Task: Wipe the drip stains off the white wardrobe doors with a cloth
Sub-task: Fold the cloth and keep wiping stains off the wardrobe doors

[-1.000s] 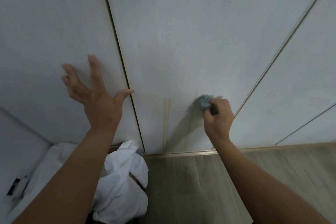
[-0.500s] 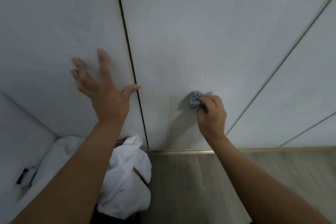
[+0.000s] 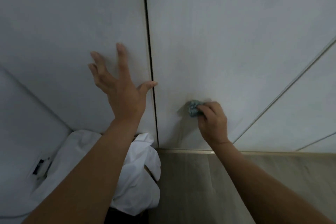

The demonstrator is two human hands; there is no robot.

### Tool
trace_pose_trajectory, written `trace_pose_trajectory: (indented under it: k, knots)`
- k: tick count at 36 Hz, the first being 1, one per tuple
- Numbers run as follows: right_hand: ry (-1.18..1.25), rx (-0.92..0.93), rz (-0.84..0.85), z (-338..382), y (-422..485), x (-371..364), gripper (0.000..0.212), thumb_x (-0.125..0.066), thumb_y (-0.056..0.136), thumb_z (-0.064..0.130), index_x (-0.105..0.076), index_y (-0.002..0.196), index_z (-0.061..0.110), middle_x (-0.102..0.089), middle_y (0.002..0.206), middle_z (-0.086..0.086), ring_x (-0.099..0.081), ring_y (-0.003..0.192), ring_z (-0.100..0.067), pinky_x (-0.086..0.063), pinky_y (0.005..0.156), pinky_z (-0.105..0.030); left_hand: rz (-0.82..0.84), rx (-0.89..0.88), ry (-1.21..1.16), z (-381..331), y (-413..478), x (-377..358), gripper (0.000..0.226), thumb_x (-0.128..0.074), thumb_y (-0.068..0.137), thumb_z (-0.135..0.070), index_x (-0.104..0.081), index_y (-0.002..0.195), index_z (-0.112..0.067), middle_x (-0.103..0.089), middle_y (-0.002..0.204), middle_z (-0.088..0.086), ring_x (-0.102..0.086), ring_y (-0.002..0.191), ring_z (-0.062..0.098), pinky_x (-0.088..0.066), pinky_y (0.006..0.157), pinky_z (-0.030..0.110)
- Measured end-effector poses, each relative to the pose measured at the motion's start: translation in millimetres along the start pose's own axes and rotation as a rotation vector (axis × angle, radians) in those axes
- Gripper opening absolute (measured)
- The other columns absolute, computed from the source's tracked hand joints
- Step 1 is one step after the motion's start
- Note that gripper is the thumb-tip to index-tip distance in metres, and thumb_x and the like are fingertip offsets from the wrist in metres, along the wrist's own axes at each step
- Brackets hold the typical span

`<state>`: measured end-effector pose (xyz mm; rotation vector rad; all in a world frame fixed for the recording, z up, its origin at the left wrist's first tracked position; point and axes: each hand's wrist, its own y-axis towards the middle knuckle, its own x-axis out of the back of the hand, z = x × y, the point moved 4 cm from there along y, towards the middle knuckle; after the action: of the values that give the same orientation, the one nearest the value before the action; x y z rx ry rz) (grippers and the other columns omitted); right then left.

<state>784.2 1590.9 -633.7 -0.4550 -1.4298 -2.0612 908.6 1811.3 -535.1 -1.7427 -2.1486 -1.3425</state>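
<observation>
The right hand (image 3: 213, 123) curls its fingers (image 3: 204, 110) round a small crumpled blue-grey cloth (image 3: 194, 108), pressing it against the middle white wardrobe door (image 3: 209, 42) near its bottom edge. The left hand (image 3: 121, 89), fingers spread wide and holding nothing, rests on the left white door (image 3: 72, 32) beside the dark gap. White bundled fabric (image 3: 138, 178) lies on the floor below.

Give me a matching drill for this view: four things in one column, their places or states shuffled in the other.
Things:
1. left hand
2. right hand
3. cloth
4. white fabric

Places or states:
A. bunched up against the middle door
B. fingers spread, against the left door
C. heaped low, at the foot of the left door
D. curled round the cloth

Pairs: 1-B, 2-D, 3-A, 4-C
</observation>
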Motion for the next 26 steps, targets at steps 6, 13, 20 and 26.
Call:
trace_pose_trajectory:
  k: [6, 13, 20, 26]
  knots:
    - [0.067, -0.275, -0.338, 14.8, 37.5, 36.9, 0.021, -0.071, 0.081, -0.010, -0.072, 0.100, -0.002, -0.067, 0.094, -0.016, -0.057, 0.086, -0.014, -0.039, 0.078, -0.006, -0.002, 0.012, 0.010, 4.7, -1.3, 0.4, 0.119, -0.073, 0.066, -0.069, -0.002, 0.159, -0.048, 0.009, 0.168, 0.023, 0.006, 0.153, 0.051, -0.029, 0.112, 0.074]
    - [-0.039, 0.080, 0.059, 21.4, 0.0, -17.8, 0.019, -0.061, 0.090, 0.008, -0.076, 0.096, -0.001, -0.067, 0.095, -0.017, -0.058, 0.090, -0.029, -0.056, 0.068, -0.040, 0.007, 0.017, 0.004, 4.3, -1.8, 2.0, 0.114, -0.066, 0.066, -0.071, -0.003, 0.158, -0.048, 0.008, 0.168, 0.023, 0.005, 0.154, 0.050, -0.033, 0.108, 0.077]
    - [0.053, -0.181, -0.279, 23.1, 35.6, 28.6, 0.024, -0.069, 0.080, -0.015, -0.073, 0.101, -0.004, -0.068, 0.096, -0.018, -0.062, 0.088, -0.023, -0.046, 0.083, -0.011, -0.009, 0.017, 0.011, 4.9, -1.3, 1.5, 0.119, -0.077, 0.065, -0.066, -0.003, 0.157, -0.048, 0.005, 0.168, 0.024, 0.004, 0.153, 0.051, -0.034, 0.107, 0.076]
    - [-0.005, -0.005, -0.201, 31.2, 26.2, 7.7, 0.021, -0.068, 0.081, -0.012, -0.074, 0.100, -0.005, -0.066, 0.094, -0.020, -0.058, 0.088, -0.030, -0.050, 0.078, -0.033, -0.024, 0.014, 0.013, 6.2, -1.2, 1.4, 0.120, -0.080, 0.066, -0.062, -0.005, 0.158, -0.046, 0.004, 0.168, 0.025, 0.003, 0.153, 0.052, -0.032, 0.108, 0.076]
